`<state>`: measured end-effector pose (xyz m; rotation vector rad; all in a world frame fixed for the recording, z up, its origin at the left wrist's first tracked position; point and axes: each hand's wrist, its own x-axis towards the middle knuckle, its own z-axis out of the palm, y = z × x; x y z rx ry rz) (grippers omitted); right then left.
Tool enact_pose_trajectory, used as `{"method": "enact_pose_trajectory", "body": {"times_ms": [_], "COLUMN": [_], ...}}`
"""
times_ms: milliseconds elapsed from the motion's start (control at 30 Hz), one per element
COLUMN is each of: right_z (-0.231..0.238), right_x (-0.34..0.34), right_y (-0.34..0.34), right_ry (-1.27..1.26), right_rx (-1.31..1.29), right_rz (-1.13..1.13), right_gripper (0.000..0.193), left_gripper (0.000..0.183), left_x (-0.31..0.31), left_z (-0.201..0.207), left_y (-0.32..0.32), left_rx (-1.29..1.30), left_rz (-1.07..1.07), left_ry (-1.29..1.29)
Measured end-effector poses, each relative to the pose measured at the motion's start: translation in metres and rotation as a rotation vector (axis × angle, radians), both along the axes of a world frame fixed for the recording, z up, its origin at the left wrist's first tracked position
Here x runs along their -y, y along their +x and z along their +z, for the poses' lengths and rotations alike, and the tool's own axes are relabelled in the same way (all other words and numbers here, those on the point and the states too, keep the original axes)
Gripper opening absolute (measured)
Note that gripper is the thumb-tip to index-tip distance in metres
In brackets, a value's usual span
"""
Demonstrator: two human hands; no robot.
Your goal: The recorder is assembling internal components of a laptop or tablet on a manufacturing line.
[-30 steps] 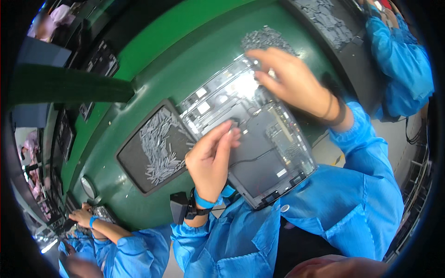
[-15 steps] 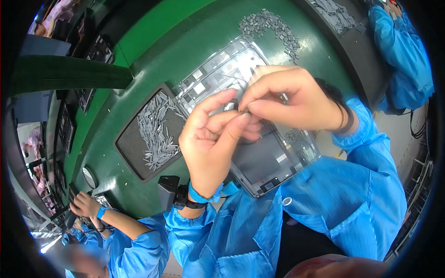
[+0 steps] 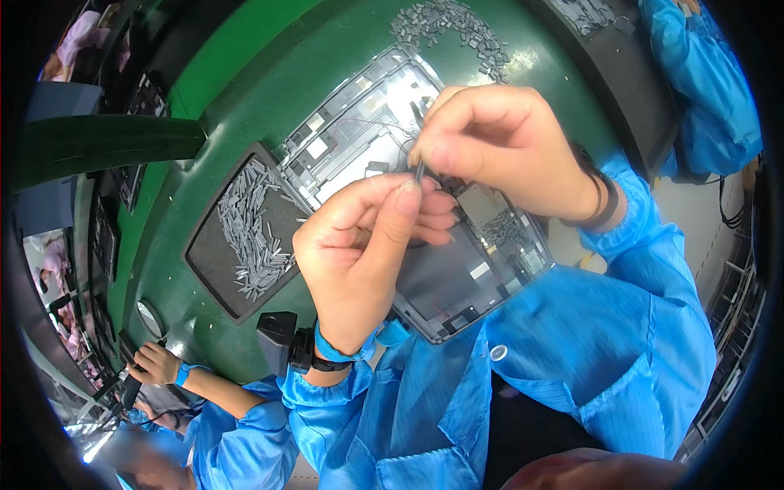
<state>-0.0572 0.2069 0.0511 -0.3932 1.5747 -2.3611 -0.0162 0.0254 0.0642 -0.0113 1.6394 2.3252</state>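
My left hand [image 3: 367, 245] and my right hand [image 3: 498, 143] meet above an opened flat device chassis [image 3: 343, 143] that lies on the green bench. Between the fingertips of both hands is a small thin grey strip [image 3: 420, 171], pinched by thumb and forefinger on each side. The hands cover the middle of the chassis. Its silver upper part with small white and grey parts shows above them, and its dark lower part [image 3: 457, 286] shows below.
A dark tray [image 3: 245, 233] of several small grey strips lies left of the chassis. A loose heap of grey strips [image 3: 453, 28] lies beyond it. A co-worker's hands [image 3: 155, 363] are at lower left, another blue sleeve [image 3: 702, 82] at upper right.
My hands were apart on the chassis a second ago. They came together, rose toward the camera, and now pinch the small strip between them.
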Motion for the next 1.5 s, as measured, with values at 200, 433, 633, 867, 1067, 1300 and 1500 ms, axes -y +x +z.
{"method": "enact_pose_trajectory", "body": {"times_ms": [200, 433, 633, 867, 1067, 1300, 1500], "right_z": [-0.01, 0.0, -0.033, -0.038, -0.035, -0.031, -0.024], "right_x": [0.004, -0.023, -0.03, -0.021, -0.014, -0.018, -0.024], "right_y": [0.0, -0.043, -0.087, -0.09, -0.094, -0.112, -0.109], "right_ry": [-0.004, 0.276, 0.831, 1.02, 1.035, 1.009, 1.205], "right_rx": [-0.052, -0.213, -0.94, -1.183, -1.152, -0.821, -1.344], "right_rz": [-0.03, -0.118, -0.209, -0.187, -0.163, 0.151, 0.171], "right_gripper": [0.013, 0.012, 0.013, 0.011, 0.01, 0.011, 0.011], "left_gripper": [0.015, 0.016, 0.017, 0.014, 0.01, 0.007, 0.011], "left_x": [-0.007, 0.015, 0.02, 0.004, -0.001, -0.002, -0.001], "left_z": [-0.003, -0.008, -0.024, -0.047, -0.055, -0.056, -0.058], "left_y": [-0.006, -0.045, -0.084, -0.103, -0.105, -0.103, -0.102], "left_rx": [-0.057, -0.173, -0.395, -0.526, -0.759, -0.853, -1.081], "left_rz": [0.035, 0.03, 0.094, -0.013, 0.034, 0.058, 0.049], "left_ry": [-0.016, -0.473, -0.829, -0.925, -0.983, -1.029, -1.147]}}
